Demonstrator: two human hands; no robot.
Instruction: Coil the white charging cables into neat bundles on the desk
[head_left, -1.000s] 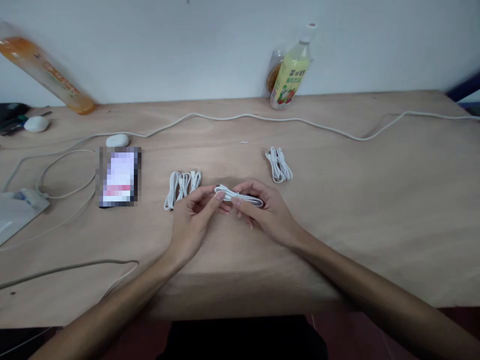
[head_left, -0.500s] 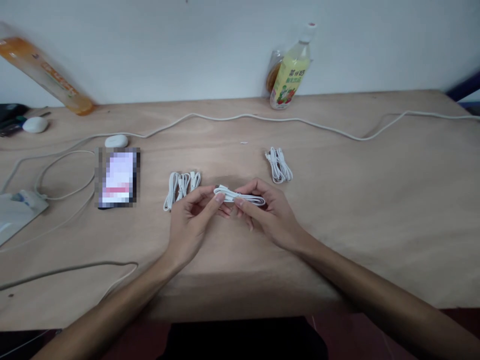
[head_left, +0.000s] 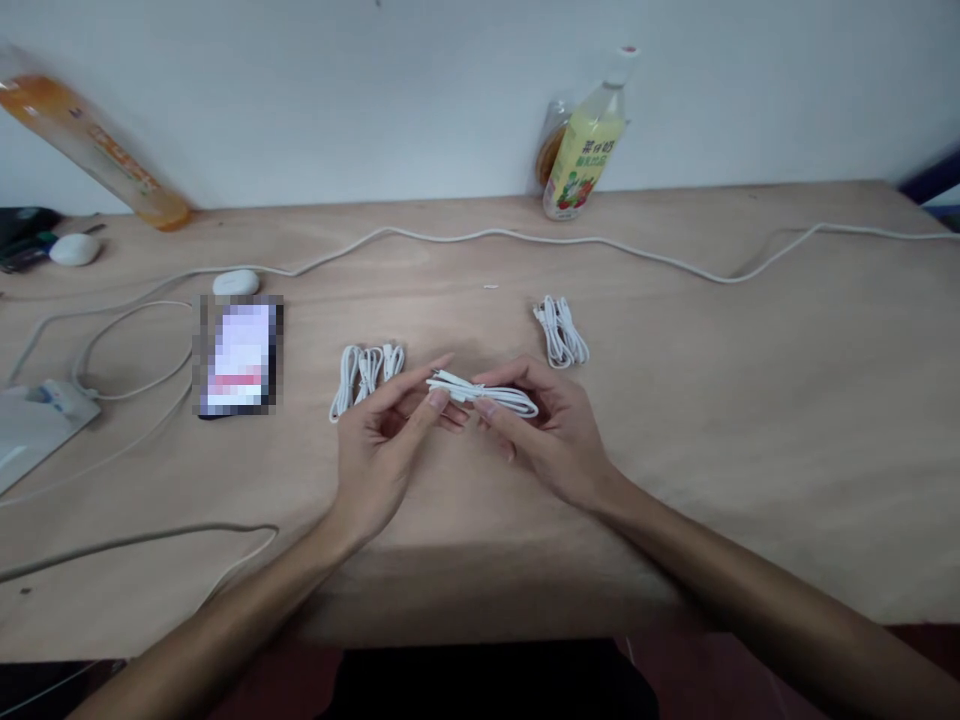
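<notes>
A bundled white charging cable (head_left: 514, 402) is held level just above the table, its connector end pointing left. My left hand (head_left: 390, 425) is closed on the connector end, the thumb pressed against it from the front. My right hand (head_left: 551, 425) pinches the middle of the bundle between thumb and fingers, with the loops sticking out to the right. Several white cable bundles (head_left: 349, 380) lie side by side behind my left hand. Farther back, on the right, lie more bundled white cables (head_left: 561, 332).
A phone (head_left: 241, 355) with a blurred screen and a white earbud case (head_left: 236, 283) lie left. A long white cord (head_left: 487, 234) crosses the table's back. A yellow drink bottle (head_left: 585, 150) and an orange bottle (head_left: 97, 150) lean against the wall.
The cable bundle has turned slightly in my right hand, and its loops reach a little farther right. My left index finger has lifted off the connector end.
</notes>
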